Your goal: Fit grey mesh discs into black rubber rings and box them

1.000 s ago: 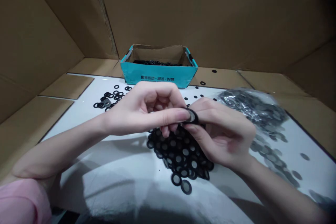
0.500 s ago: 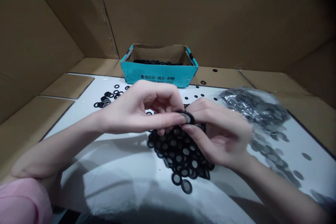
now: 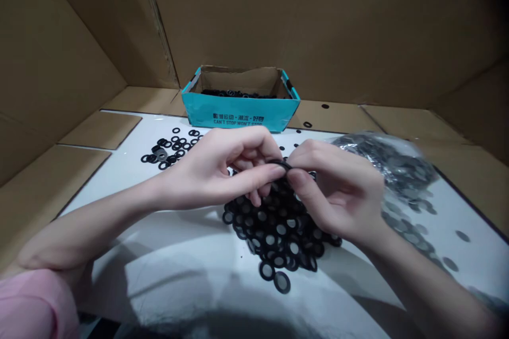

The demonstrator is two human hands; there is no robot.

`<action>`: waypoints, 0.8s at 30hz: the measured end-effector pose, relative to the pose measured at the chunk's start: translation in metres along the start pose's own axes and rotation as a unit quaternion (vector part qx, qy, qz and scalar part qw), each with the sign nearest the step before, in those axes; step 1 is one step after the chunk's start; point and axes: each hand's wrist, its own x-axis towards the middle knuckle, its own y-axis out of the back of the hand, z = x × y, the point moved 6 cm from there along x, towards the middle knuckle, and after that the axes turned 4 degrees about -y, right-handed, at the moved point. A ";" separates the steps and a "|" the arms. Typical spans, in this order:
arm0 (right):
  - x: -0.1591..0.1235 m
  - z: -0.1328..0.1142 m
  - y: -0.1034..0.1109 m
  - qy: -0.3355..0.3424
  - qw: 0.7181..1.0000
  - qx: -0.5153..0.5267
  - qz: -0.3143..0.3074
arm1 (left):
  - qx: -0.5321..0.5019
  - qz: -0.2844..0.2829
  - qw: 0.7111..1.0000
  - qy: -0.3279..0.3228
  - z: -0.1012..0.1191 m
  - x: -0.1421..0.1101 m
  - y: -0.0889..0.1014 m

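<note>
My left hand (image 3: 230, 167) and my right hand (image 3: 338, 185) meet over the white table, both pinching one black rubber ring (image 3: 279, 163) between thumbs and forefingers. The ring is tilted nearly edge-on, so its middle is hidden. Below them spreads a pile of black rings with grey mesh-like discs (image 3: 270, 240) in their centres. Two of these, one a ringed disc (image 3: 282, 282), lie at the pile's near edge. My fingers and wrists cover the back of the pile.
A turquoise cardboard box (image 3: 238, 111) holding black rings stands at the back. Loose empty rings (image 3: 175, 143) lie left of it. To the right are a clear plastic bag (image 3: 389, 164) of dark discs and scattered grey discs (image 3: 409, 233). Cardboard walls (image 3: 302, 26) surround the table.
Both hands have shifted slightly; the held ring has gone from showing its grey centre to nearly edge-on and a little higher. The right hand has uncovered more of the pile.
</note>
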 end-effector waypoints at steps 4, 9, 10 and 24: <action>-0.001 0.000 0.001 -0.006 1.000 0.008 0.002 | -0.023 0.007 1.000 0.017 0.000 -0.001 0.001; -0.002 -0.003 0.000 -0.007 1.000 0.005 0.004 | -0.032 -0.024 0.999 0.036 0.001 0.000 0.003; -0.002 -0.003 0.000 -0.004 1.000 0.004 0.004 | -0.026 -0.036 0.998 0.040 0.001 0.000 0.004; 0.001 0.002 -0.004 0.010 0.999 -0.008 -0.042 | 0.055 -0.016 0.998 -0.011 0.004 -0.001 0.002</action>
